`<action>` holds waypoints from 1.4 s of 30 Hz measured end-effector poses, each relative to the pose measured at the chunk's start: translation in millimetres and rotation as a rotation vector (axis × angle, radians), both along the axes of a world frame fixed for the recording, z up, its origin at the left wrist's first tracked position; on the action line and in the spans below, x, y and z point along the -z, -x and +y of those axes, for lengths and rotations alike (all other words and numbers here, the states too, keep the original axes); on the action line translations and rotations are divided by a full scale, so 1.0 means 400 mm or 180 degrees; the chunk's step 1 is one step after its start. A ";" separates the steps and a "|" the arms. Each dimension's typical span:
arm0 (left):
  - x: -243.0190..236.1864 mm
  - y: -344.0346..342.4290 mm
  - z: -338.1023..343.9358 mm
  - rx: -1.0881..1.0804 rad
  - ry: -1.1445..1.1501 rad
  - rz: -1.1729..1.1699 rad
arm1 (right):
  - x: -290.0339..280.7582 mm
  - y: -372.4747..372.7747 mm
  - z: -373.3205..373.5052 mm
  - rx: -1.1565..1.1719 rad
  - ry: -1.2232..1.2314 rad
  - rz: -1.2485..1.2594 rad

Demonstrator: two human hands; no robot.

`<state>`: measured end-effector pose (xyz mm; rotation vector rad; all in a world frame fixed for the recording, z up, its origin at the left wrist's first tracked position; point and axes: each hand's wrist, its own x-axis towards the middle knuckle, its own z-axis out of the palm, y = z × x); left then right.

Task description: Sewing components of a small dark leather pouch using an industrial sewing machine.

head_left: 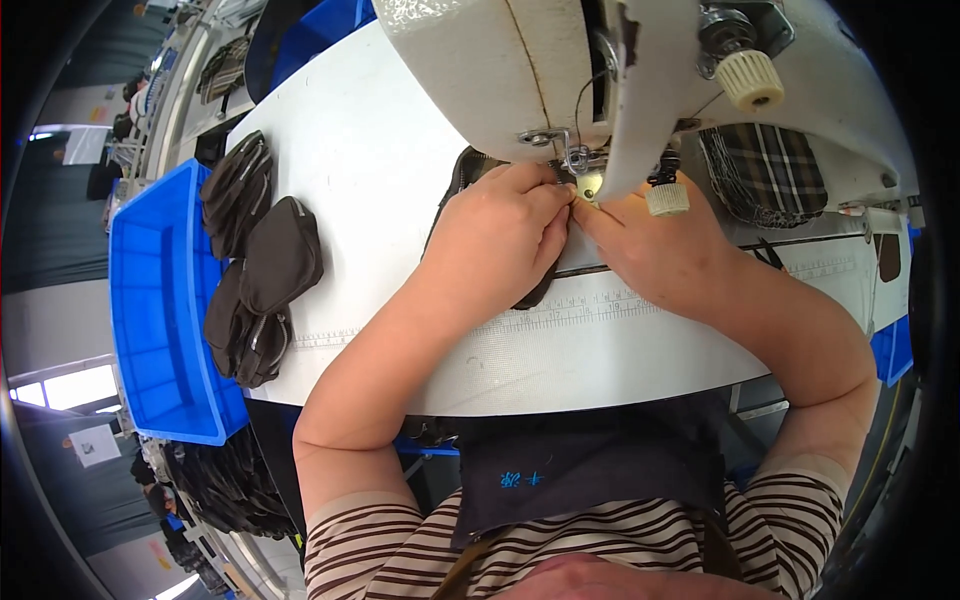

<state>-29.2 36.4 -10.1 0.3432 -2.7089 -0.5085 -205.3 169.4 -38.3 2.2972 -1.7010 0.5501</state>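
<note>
While our left hand point(505, 230) pinches the edge of a dark brown zippered pouch point(538, 292) at twelve o'clock of our view, our right hand point(665, 250) meets it from two o'clock, thumb and forefinger drawn together; the sewing machine point(480, 60) covers its other fingers, so we cannot tell whether it grips the fabric too. The pouch lies on the white worktable point(370, 130), just by the presser foot point(576, 158), partly hidden under our left hand. Crossing the table at six o'clock from the pouch is a printed ruler strip point(580, 308). We see plaid fabric point(768, 175) at two o'clock and black thread snips point(768, 253) near three. Toward nine o'clock, several finished-looking brown pouches point(283, 255) rest beside a blue plastic bin point(165, 300)
</note>
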 end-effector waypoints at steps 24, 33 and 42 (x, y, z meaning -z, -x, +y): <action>0.001 0.004 -0.010 -0.0176 -0.0217 0.0048 | -0.020 -0.002 0.016 0.0262 -0.0090 0.0498; -0.016 0.001 -0.016 -0.0594 -0.1101 -0.0315 | 0.004 -0.046 0.026 -0.0654 0.0674 0.0309; 0.016 -0.005 -0.021 -0.0363 -0.1031 -0.0031 | -0.004 -0.048 0.021 -0.0690 0.0730 0.0499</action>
